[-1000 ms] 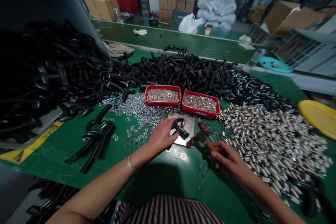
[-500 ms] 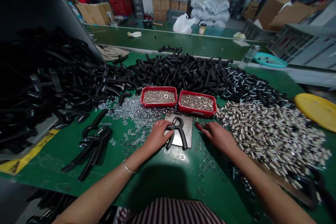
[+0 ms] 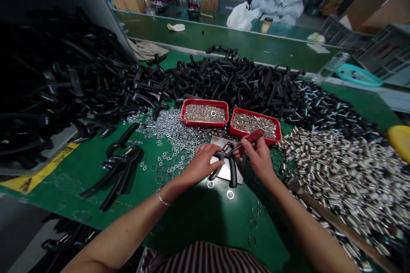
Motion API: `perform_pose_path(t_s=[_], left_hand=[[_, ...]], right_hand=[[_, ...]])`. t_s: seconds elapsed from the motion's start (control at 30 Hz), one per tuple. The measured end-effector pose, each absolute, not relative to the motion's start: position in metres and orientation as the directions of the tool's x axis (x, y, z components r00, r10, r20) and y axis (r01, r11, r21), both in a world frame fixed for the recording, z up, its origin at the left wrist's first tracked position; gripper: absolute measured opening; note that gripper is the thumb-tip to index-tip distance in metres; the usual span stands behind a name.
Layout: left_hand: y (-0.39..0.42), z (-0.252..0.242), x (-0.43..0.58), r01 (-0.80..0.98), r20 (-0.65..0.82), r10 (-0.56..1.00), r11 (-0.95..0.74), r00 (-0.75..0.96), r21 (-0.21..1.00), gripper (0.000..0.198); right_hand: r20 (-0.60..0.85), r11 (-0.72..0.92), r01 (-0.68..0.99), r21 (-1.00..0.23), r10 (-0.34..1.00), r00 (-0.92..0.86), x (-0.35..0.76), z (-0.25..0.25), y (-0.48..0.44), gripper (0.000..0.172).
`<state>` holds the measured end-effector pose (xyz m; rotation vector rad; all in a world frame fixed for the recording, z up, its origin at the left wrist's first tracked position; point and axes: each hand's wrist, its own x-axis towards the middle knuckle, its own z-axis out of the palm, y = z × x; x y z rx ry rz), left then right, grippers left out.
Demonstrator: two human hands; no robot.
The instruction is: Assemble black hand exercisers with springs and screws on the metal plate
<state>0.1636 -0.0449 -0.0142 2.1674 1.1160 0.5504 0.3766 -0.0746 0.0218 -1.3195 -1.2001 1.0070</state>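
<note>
Left hand (image 3: 205,161) pinching the black clamp (image 3: 232,170), thumb laid over its left leg, and right hand (image 3: 260,157) wrapped round the red-handled tool (image 3: 255,135)! So the clamp sits right between my two hands, flat on the metal plate (image 3: 223,172), ring end away from me, legs spread toward me. The tool's thin shaft slants down from my right fingers to the clamp's ring end; whether the tip touches, I can't tell.

And what a switch: a second ago that right hand had the hammer (image 3: 339,222), half a second ago it was reaching down by the red handle, and now the tool is up in my fingers, over the clamp. The hammer lies off to my right, along the edge of the silver cylinders (image 3: 346,170). My left has stayed on the clamp throughout.

Close to me, loose rings (image 3: 230,195) dot the green table (image 3: 188,222); out to the left, more black clamps (image 3: 123,162) lie in a group. Just past the plate come the left red tray (image 3: 205,124) and the right red tray (image 3: 237,132), both filled with small metal pieces. Behind them, the heap of black parts (image 3: 237,81), and farther still, a white plastic bag (image 3: 241,17) on the back bench (image 3: 144,30).
</note>
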Motion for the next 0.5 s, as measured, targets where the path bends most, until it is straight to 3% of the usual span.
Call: perform_pose_path(t_s=[0.07,0.33,0.5], left_hand=[[-0.045,-0.015,0.163,0.563,0.074,0.829,-0.439,0.555,0.7,0.04],[-0.044,-0.017,0.162,0.574,0.048,0.831,-0.424,0.555,0.7,0.041],[-0.044,-0.017,0.162,0.573,0.044,0.831,-0.42,0.555,0.703,0.042]], right_hand=[[0.044,0.037,0.042,-0.998,0.985,0.167,0.361,0.008,-0.072,0.024],[0.039,0.037,0.017,-0.999,0.976,0.215,0.36,-0.01,-0.07,0.027],[0.058,0.043,0.074,-0.996,0.977,0.207,0.359,-0.009,-0.071,0.025]])
